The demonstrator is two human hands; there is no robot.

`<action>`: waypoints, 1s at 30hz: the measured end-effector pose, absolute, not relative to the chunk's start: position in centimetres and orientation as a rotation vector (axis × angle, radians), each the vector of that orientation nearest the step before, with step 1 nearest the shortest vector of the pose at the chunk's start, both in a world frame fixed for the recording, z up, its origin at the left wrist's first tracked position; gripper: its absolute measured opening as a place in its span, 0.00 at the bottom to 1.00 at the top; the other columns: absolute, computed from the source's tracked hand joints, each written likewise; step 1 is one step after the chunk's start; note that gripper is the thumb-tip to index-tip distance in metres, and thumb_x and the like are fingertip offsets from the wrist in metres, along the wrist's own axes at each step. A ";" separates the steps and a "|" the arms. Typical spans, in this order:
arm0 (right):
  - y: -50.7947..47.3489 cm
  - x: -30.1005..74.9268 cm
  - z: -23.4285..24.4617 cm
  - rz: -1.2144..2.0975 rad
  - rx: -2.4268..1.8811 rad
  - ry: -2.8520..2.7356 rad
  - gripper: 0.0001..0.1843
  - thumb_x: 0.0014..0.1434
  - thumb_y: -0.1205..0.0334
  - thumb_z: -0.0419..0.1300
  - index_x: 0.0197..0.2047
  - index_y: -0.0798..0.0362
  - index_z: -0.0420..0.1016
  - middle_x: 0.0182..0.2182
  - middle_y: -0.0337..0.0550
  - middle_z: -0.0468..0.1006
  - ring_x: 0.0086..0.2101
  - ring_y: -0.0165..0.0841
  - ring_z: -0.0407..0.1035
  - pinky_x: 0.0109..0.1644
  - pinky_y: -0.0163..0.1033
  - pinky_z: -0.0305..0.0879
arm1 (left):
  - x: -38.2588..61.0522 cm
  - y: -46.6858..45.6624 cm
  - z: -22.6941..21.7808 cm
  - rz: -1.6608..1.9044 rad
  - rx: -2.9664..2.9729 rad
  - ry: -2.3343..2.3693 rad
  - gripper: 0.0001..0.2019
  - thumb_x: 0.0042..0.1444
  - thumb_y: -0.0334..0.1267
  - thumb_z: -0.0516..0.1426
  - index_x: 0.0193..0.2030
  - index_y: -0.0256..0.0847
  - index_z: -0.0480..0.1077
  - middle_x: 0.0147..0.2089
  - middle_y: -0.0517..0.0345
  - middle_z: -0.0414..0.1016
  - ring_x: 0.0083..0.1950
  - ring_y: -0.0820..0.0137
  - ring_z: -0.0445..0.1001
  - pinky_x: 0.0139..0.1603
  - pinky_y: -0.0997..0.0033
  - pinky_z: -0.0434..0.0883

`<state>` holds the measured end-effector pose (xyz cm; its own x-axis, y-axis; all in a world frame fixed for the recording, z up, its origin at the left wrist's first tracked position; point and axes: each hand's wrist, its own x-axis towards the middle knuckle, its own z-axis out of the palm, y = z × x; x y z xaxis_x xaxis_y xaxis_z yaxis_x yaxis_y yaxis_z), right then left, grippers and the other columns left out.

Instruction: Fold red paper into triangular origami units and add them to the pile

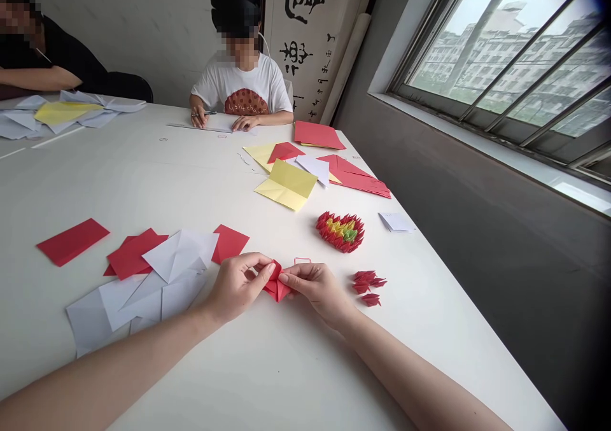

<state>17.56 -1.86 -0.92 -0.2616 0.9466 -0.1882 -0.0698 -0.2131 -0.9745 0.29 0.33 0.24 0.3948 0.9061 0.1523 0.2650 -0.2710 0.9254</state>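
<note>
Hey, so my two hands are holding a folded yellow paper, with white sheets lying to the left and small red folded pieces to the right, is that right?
Not quite: the head view shows that the folded paper in your left hand and right hand is red, not yellow. The white sheets do lie left, the small red folded pieces right.

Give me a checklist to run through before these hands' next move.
1. Left hand pinches the red paper: ok.
2. Right hand pinches it too: ok.
3. Small red folded pieces apart from the right hand: ok.
4. Multicoloured paper cluster apart from both hands: ok.
5. White sheets untouched by the left forearm: cannot tell; it overlaps them in view.
6. Whole fold visible: not ok; fingers cover part.
</note>
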 end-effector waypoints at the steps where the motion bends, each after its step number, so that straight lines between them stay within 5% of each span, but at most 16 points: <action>1: -1.9 17.5 -0.8 1.622 -1.142 -1.206 0.18 0.49 0.47 0.63 0.26 0.56 0.78 0.22 0.39 0.73 0.25 0.28 0.64 0.32 0.35 0.62 | 0.3 0.2 0.3 0.919 1.788 1.033 0.10 0.58 0.38 0.52 0.30 0.39 0.72 0.29 0.56 0.75 0.33 0.69 0.72 0.30 0.74 0.67; 16: -1.8 17.6 -1.0 1.709 -1.151 -1.168 0.17 0.44 0.50 0.67 0.32 0.55 0.81 0.23 0.41 0.78 0.25 0.28 0.67 0.32 0.35 0.64 | 0.2 -0.1 0.0 0.971 1.906 1.064 0.09 0.56 0.35 0.52 0.28 0.39 0.71 0.26 0.57 0.71 0.26 0.72 0.67 0.24 0.76 0.64; 30: -1.5 17.5 -0.6 1.748 -1.259 -1.091 0.13 0.38 0.57 0.71 0.27 0.56 0.80 0.21 0.40 0.78 0.23 0.27 0.68 0.30 0.34 0.65 | 0.0 0.1 0.0 0.970 1.914 0.985 0.09 0.56 0.33 0.53 0.30 0.40 0.74 0.30 0.56 0.75 0.34 0.68 0.72 0.36 0.72 0.68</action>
